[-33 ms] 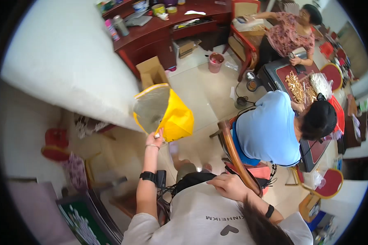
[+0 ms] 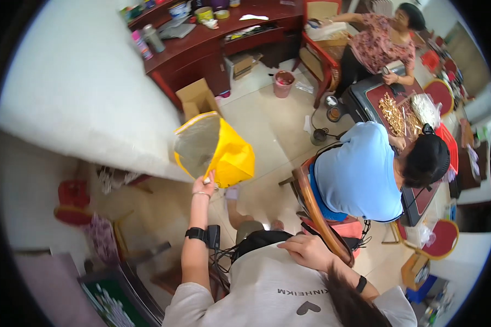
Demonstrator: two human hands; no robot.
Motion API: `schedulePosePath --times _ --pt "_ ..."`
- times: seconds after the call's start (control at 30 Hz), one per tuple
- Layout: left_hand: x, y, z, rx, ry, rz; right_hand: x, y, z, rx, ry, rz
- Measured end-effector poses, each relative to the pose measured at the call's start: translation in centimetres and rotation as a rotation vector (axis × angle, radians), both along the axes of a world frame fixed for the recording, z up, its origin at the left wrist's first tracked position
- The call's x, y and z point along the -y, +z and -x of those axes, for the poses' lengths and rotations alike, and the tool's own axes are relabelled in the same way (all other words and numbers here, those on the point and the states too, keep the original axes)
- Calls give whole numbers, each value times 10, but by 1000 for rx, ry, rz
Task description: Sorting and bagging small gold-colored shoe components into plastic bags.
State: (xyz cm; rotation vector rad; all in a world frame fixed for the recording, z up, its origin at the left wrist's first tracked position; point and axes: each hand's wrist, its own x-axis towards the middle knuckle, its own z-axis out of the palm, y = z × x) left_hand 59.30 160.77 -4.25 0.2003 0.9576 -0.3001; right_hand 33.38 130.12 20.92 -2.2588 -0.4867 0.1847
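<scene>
A yellow bag (image 2: pixel 235 155) with a silvery lining hangs out in front of me, its wide mouth gaping toward the upper left. My left hand (image 2: pixel 203 184) is closed on the bag's near rim, arm stretched forward. Inside, the part I can see is grey lining; the bottom is hidden. Close to my body, my right hand (image 2: pixel 310 250) lies against the front of my grey shirt (image 2: pixel 267 272), fingers extended and holding nothing. The wooden back of a chair (image 2: pixel 319 210) stands just beyond it.
A co-worker in blue (image 2: pixel 357 169) sits at my right by a table (image 2: pixel 365 101) bearing small gold pieces. Another person (image 2: pixel 384 41) sits farther back. Ahead are an open carton (image 2: pixel 196 98), a pink bin (image 2: pixel 283 84) and a red desk (image 2: pixel 202 43). A white wall (image 2: pixel 82 98) bounds the left.
The whole view has shifted slightly, with the bag and the furniture appearing a little farther left. Both hands keep the same pose.
</scene>
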Motion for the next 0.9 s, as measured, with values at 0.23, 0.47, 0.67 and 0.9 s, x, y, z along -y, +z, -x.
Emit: schedulePosePath --times 0.23,0.47,0.67,0.9 --pt "-18 -110 -203 -17 30 22 -67 0 -110 -194 -351 57" --pt "-29 -197 -300 17 2 93 -114 -6 -199 -324 -463 165" --pt "-43 -208 -284 -199 -251 -22 -131 3 -239 -348 -498 197" --pt "-44 -179 -210 -218 -357 -163 -131 15 -208 -263 -591 233"
